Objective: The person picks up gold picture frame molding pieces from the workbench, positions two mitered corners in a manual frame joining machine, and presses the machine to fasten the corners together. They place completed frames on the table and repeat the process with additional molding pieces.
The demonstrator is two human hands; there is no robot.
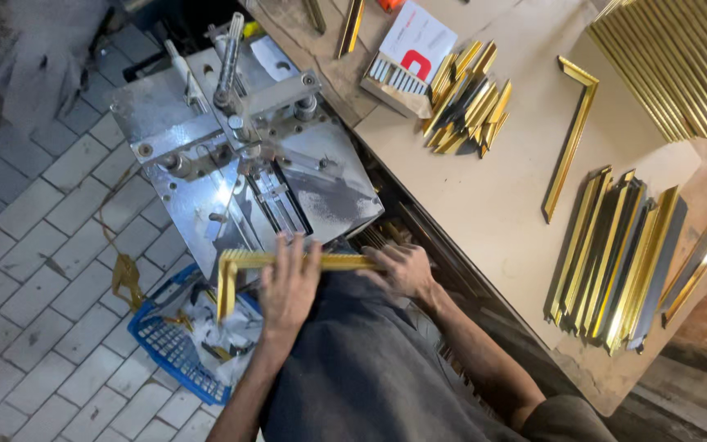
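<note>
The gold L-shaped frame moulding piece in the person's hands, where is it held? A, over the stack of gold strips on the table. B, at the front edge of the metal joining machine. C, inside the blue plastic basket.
B: both the left hand and right hand grip the gold L-shaped frame moulding piece at the front edge of the metal joining machine.

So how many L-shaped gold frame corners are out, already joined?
2. One L-shaped gold frame corner is held by the left hand and right hand at the metal joining machine; the other lies on the table. Stacks may hide more.
</note>
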